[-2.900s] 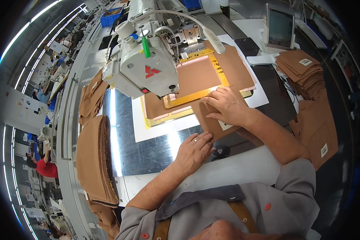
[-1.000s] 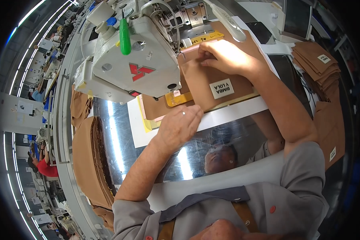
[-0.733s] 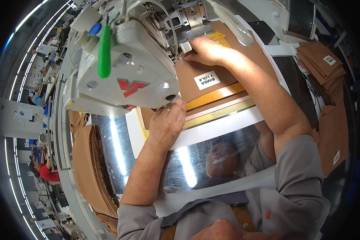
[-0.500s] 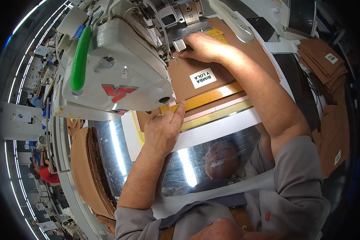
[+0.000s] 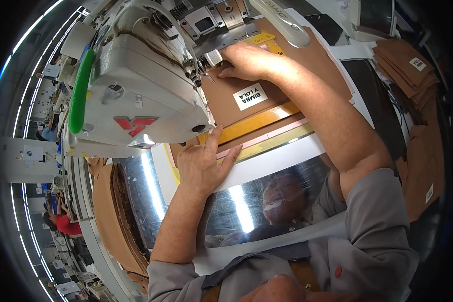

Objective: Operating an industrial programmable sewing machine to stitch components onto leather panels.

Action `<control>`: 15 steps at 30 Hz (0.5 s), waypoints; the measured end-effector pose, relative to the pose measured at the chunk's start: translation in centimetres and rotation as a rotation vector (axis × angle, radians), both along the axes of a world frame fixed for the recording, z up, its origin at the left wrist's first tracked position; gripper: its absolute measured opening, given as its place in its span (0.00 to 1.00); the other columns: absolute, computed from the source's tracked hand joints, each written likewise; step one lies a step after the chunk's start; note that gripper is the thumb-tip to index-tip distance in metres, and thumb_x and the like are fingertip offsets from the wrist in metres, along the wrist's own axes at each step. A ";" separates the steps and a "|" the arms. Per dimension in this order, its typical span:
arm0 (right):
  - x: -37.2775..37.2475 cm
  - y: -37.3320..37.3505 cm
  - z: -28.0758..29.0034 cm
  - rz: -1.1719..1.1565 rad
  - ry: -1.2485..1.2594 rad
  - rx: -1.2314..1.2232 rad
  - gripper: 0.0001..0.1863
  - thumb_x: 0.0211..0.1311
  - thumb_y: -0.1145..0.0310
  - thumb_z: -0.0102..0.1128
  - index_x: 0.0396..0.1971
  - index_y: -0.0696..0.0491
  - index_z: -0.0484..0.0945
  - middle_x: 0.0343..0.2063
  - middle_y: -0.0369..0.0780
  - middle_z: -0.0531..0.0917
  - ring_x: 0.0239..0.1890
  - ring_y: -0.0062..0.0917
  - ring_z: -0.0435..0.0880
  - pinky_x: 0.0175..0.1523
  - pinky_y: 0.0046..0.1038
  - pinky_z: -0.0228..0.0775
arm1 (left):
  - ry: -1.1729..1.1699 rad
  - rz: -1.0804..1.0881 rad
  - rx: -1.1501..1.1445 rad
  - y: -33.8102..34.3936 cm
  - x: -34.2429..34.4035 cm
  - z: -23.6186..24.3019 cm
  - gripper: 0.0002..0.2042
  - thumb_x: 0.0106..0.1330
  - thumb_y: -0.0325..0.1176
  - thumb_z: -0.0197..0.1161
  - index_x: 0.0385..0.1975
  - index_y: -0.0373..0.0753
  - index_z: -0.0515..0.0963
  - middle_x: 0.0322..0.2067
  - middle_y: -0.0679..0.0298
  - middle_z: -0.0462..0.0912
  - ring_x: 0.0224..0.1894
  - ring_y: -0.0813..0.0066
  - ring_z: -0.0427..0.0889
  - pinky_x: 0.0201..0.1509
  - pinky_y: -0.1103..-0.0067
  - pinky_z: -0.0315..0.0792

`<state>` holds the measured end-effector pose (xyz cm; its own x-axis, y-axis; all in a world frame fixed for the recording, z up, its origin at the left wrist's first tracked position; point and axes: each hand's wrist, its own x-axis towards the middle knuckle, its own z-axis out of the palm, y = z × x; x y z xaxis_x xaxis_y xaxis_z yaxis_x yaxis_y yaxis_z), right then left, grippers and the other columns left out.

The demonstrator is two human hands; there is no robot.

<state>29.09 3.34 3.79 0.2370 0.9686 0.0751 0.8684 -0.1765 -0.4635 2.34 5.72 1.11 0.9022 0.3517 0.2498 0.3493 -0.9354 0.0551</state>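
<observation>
A brown leather piece (image 5: 225, 98) with a white label (image 5: 250, 96) lies in a yellow clamp frame (image 5: 260, 117) under the grey sewing machine head (image 5: 136, 95). My right hand (image 5: 246, 61) presses flat on the far edge of the brown piece, next to the needle area (image 5: 206, 68). My left hand (image 5: 201, 163) rests flat, fingers apart, on the frame's near edge and the white board (image 5: 282, 158) beneath it.
The shiny steel table (image 5: 246, 206) reflects a lamp. A stack of brown leather pieces (image 5: 113, 211) lies at the left and more stacks (image 5: 410, 65) at the right. A person in red (image 5: 65, 224) works far left.
My head has moved closer to the machine. My right hand reached from the near edge of the brown piece to the needle area; my left hand came forward from the steel table onto the frame's edge.
</observation>
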 end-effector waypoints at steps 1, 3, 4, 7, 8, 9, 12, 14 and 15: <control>-0.1 0.0 0.1 -0.012 -0.009 -0.015 0.23 0.64 0.49 0.67 0.50 0.52 0.82 0.45 0.48 0.86 0.53 0.47 0.83 0.52 0.53 0.75 | -0.058 -0.039 -0.005 0.4 0.0 -0.3 0.23 0.61 0.45 0.74 0.50 0.37 0.83 0.28 0.57 0.87 0.27 0.62 0.86 0.35 0.71 0.79; 0.0 0.2 0.1 -0.027 -0.017 -0.029 0.24 0.64 0.49 0.67 0.50 0.51 0.83 0.46 0.48 0.86 0.53 0.46 0.83 0.52 0.53 0.75 | -0.114 -0.081 -0.010 1.0 -0.1 -0.6 0.22 0.61 0.45 0.73 0.49 0.37 0.83 0.30 0.56 0.88 0.27 0.61 0.87 0.36 0.71 0.79; 0.1 0.4 -0.1 -0.037 -0.034 -0.017 0.24 0.63 0.48 0.68 0.51 0.51 0.83 0.46 0.47 0.87 0.53 0.46 0.84 0.52 0.54 0.75 | -0.137 -0.077 -0.031 1.2 0.0 -0.8 0.21 0.61 0.45 0.73 0.49 0.37 0.82 0.32 0.55 0.88 0.28 0.60 0.87 0.36 0.71 0.79; 0.7 0.8 -0.8 -0.034 -0.050 0.002 0.25 0.61 0.47 0.69 0.51 0.50 0.84 0.46 0.46 0.87 0.52 0.45 0.84 0.52 0.53 0.75 | -0.176 -0.091 -0.033 1.1 0.2 -0.6 0.21 0.61 0.44 0.73 0.48 0.37 0.83 0.33 0.54 0.88 0.28 0.60 0.87 0.37 0.71 0.80; 0.7 0.8 -0.9 -0.019 -0.052 0.007 0.26 0.61 0.47 0.70 0.51 0.49 0.85 0.46 0.45 0.88 0.52 0.45 0.85 0.53 0.52 0.76 | -0.193 -0.107 -0.014 1.0 0.3 -0.6 0.21 0.61 0.44 0.73 0.49 0.37 0.83 0.32 0.54 0.88 0.29 0.60 0.87 0.38 0.71 0.80; 0.7 0.7 -1.0 -0.022 -0.050 0.009 0.26 0.61 0.47 0.70 0.51 0.49 0.85 0.46 0.45 0.88 0.52 0.45 0.85 0.53 0.52 0.76 | -0.191 -0.110 -0.012 1.0 0.3 -0.5 0.21 0.61 0.44 0.73 0.49 0.37 0.83 0.32 0.54 0.88 0.29 0.60 0.87 0.38 0.71 0.80; -0.5 -0.1 0.3 -0.040 -0.074 0.013 0.25 0.61 0.47 0.70 0.51 0.48 0.85 0.46 0.43 0.88 0.52 0.45 0.85 0.54 0.48 0.77 | -0.078 -0.069 0.030 0.3 0.1 -0.1 0.22 0.61 0.44 0.72 0.50 0.37 0.83 0.31 0.55 0.88 0.28 0.61 0.87 0.37 0.71 0.79; -0.6 -0.1 0.2 -0.028 -0.067 -0.034 0.24 0.60 0.49 0.70 0.51 0.49 0.85 0.44 0.44 0.88 0.53 0.43 0.84 0.56 0.44 0.76 | -0.067 -0.048 -0.016 0.3 0.2 -0.2 0.23 0.61 0.44 0.72 0.51 0.35 0.83 0.29 0.55 0.87 0.25 0.62 0.86 0.35 0.72 0.79; -0.6 0.2 -0.5 -0.031 -0.062 -0.040 0.24 0.60 0.49 0.70 0.51 0.49 0.85 0.44 0.44 0.88 0.53 0.43 0.84 0.56 0.44 0.76 | -0.062 -0.050 -0.022 0.5 0.3 -0.5 0.23 0.61 0.44 0.72 0.51 0.35 0.83 0.29 0.55 0.87 0.25 0.62 0.86 0.35 0.72 0.79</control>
<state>28.53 3.55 3.30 0.2626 0.9635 0.0522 0.8892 -0.2206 -0.4009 2.63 6.21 0.65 0.9017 0.3126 0.2986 0.2973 -0.9499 0.0963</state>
